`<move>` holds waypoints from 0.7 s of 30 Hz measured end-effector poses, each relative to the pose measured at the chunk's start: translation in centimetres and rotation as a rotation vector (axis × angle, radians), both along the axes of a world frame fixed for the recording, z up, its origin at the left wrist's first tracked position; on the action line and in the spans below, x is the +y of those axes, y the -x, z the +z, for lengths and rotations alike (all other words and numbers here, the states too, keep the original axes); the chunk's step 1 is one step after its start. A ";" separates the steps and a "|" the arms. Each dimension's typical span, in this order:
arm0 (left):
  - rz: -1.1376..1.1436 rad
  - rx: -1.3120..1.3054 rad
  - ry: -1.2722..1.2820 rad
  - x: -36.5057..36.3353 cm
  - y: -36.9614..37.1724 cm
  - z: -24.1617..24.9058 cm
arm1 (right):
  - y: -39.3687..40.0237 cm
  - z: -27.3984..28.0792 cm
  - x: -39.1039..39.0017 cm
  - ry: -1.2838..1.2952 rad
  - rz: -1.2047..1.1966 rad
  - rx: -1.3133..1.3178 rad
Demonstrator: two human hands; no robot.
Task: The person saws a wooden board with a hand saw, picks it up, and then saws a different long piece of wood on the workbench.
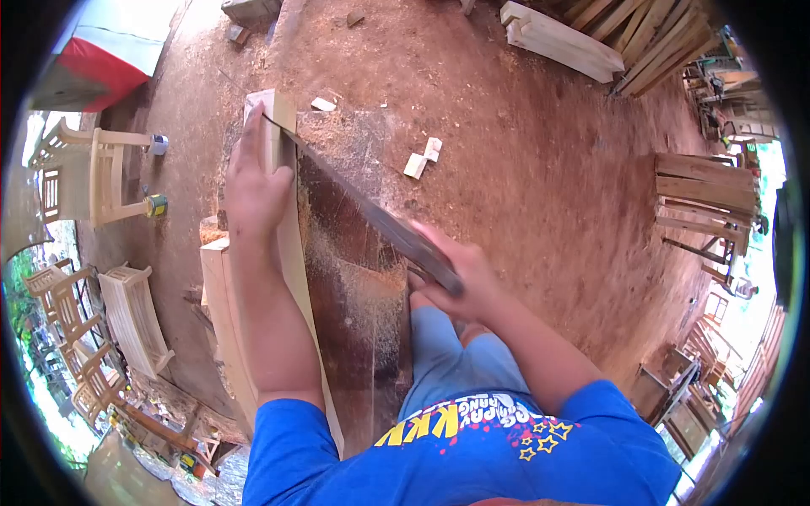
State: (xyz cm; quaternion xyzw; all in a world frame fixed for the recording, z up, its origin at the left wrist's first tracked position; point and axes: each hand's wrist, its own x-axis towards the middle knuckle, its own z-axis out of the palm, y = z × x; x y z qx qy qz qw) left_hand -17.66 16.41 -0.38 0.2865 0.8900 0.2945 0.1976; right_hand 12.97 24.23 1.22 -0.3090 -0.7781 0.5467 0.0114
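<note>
A long pale wooden beam [291, 244] lies along the left side of a dark, sawdust-covered bench [363, 329]. My left hand [256, 181] presses on the beam near its far end, fingers pointing forward and thumb apart. My right hand [451, 274] is wrapped round the handle of a hand saw [363, 202]. The saw's blade slants forward and left, its tip end meeting the top of the beam beside my left fingertips. Another squared beam [221, 295] lies to the left of my left forearm.
Small wood offcuts [415, 165] lie on the dirt floor ahead. Stacked timber [565, 46] is at the back right, with more planks [704, 185] at the right. Wooden chairs [76, 325], a slatted bench [135, 316] and cans [157, 205] stand at the left.
</note>
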 end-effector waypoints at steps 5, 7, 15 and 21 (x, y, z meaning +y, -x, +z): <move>-0.005 0.038 0.029 0.1 0.1 -0.2 | -8.9 1.6 -0.9 -0.054 0.008 -0.005; -0.002 0.053 0.031 0.1 0.0 -0.3 | -7.3 0.9 -0.5 -0.020 0.012 -0.040; 0.039 -0.044 -0.032 0.3 -0.6 0.3 | 7.1 -3.4 1.5 -0.031 -0.018 0.165; 0.017 0.038 -0.006 0.1 -0.5 -0.1 | -9.3 -1.9 -0.5 -0.036 0.025 -0.007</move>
